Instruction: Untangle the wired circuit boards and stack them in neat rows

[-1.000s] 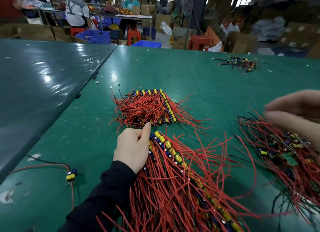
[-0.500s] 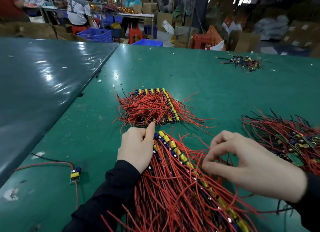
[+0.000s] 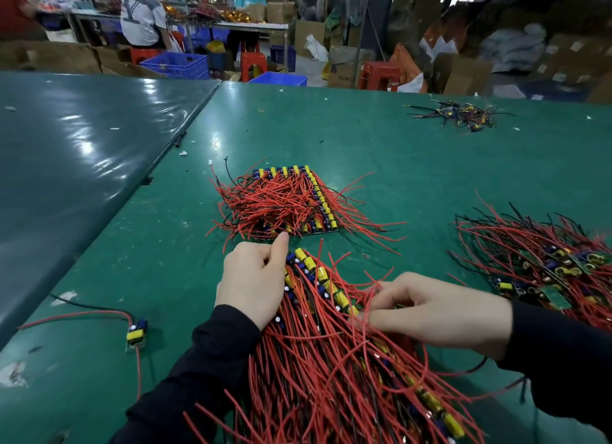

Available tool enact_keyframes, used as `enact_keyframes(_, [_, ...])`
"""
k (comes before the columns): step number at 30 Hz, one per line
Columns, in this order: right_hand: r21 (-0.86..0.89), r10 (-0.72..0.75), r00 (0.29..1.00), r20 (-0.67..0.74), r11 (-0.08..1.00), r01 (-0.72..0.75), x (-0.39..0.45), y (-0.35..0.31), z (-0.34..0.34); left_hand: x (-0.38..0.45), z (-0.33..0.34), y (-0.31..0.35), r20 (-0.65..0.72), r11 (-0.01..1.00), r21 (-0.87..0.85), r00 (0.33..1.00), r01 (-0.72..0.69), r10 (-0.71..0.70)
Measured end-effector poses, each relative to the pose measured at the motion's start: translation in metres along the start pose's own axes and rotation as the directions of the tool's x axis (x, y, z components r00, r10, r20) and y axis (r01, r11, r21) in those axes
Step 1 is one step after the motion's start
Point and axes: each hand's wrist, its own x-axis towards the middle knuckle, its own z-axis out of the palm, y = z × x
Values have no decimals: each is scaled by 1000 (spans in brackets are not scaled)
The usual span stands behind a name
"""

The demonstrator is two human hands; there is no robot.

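A long row of small circuit boards (image 3: 331,361) with yellow and blue parts and red wires runs from the table's middle toward me. My left hand (image 3: 253,279) rests against the row's far left end, fingers curled, thumb pointing up along the boards. My right hand (image 3: 433,311) lies on the row's right side and pinches red wires at its fingertips. A squared stack of boards (image 3: 288,202) sits just beyond. A tangled pile of boards (image 3: 543,261) lies at the right.
One loose board with red and black wires (image 3: 135,332) lies at the left on the green table (image 3: 381,145). A small heap of wire scraps (image 3: 460,114) sits at the far right. A darker table (image 3: 73,165) adjoins on the left. People work at benches behind.
My right hand left the tangled pile at the right and came over to the near row, where it now pinches wires. My left hand has stayed at the row's end.
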Motion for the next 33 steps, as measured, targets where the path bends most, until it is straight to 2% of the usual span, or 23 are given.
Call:
enact_keyframes(5, [59,0,1000,7,998,0,1,-4,7,-1,0,1,9,1000,9,1000,-4,4])
enact_keyframes(11, [296,-37,998,-57,954,52,-3,0,18,0,-4,4,18,996,-85,999,-35,37])
enact_keyframes(15, [429,-68,997,-44,900,81,-5,2,20,1,-5,6,31,986,-161,998,-53,59])
enact_keyframes(25, [576,-48,990,-130,810,115,-2,16,25,2,-5,8,58,956,-294,998,5,12])
enact_keyframes(29, [683,-104,990,-97,717,142,-3,16,27,1,-5,9,82,947,-318,997,30,-5])
enact_keyframes(33, [725,-102,992,-79,677,128,-4,15,29,1,-4,8,95,942,-332,995,47,-16])
